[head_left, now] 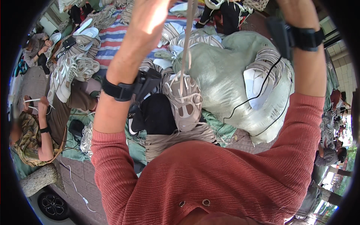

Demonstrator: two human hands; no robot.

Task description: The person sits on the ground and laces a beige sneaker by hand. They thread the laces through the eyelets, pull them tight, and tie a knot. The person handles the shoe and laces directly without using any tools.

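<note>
Both my arms reach up, and my hands lie beyond the upper edge. My left forearm (125, 63) and right forearm (309, 71) each wear a black strap with a small device. A beige-grey sneaker (183, 99) stands on my lap, its toe toward me, with lace strung across its front. From it a long pale lace (186, 45) runs up, nearly straight, and leaves the picture at the top between my arms. What holds its upper end is hidden. Under the sneaker lies black cloth (159, 112), with a bundle of beige laces (176, 140) nearest my body.
A bulging pale-green sack (228, 86) stands right of the sneaker, with stacked shoe uppers (262, 77) and a thin black cable on it. Pairs of sneakers (69, 75) and a striped sheet (112, 41) lie farther off. At left, a person (35, 131) handles a white lace.
</note>
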